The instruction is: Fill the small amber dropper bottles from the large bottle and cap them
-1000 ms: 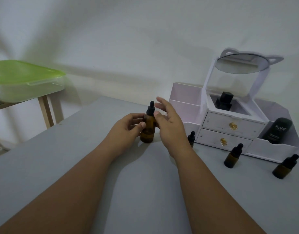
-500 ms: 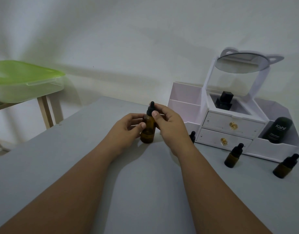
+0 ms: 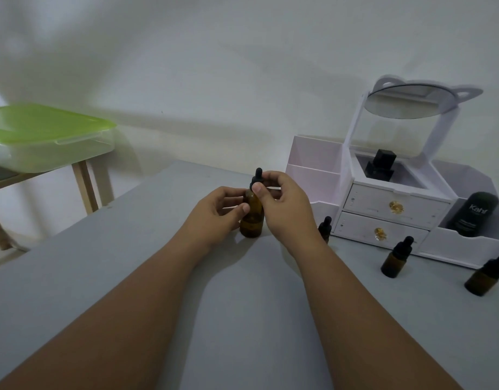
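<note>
Opening step, it seemed: the left hand (image 3: pixel 217 212) gripped the tall amber glass bottle (image 3: pixel 252 222) upright on the grey table (image 3: pixel 242 319), the right hand (image 3: pixel 286 205) pinched its black dropper cap (image 3: pixel 257 178), which needed twisting off.

dim, soft shadows, wide-angle bending and blur at edges.

A white drawer organizer (image 3: pixel 366 199) with mirror (image 3: pixel 411 106) holds a dark tube (image 3: pixel 474 216); green-lidded box (image 3: pixel 45 133) stands left.
</note>
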